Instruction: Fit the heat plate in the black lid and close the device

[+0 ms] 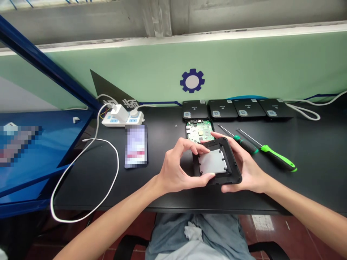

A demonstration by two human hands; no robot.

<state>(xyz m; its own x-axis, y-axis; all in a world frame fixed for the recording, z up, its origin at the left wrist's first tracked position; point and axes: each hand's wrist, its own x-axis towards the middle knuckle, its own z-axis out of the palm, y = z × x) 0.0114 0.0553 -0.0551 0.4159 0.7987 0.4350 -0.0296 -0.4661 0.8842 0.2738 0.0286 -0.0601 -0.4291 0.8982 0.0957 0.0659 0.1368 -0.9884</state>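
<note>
A black plastic casing (233, 177), its inner side turned up and a silver metal plate (213, 161) screwed into its hollow, was held just above the tabletop (311, 151) by a person seated at the middle of its near edge. The left hand (176, 166) gripped the casing's left side, thumb (208, 176) on the lower rim and curled index finger (196, 141) near the upper one, while the right hand (244, 171) cradled it from the right, its fingers (218, 135) hooked over the top edge and its thumb (226, 188) beneath. Both hands were closed on the casing. Just beyond it lay a bare green circuit board (200, 130), outside any housing, with a tiny screw (176, 125) on the tabletop to its left. Two screwdrivers, one with a dark green and black handle (245, 144), the other bright green and black (279, 159), lay side by side to the right. Four closed black device units (196, 109) stood in a row along the far edge, near a white power strip (121, 119) with a charger (119, 112) plugged in at the far left corner. A white cable (84, 177) looped past a censored phone (136, 146) and over the left edge.
</note>
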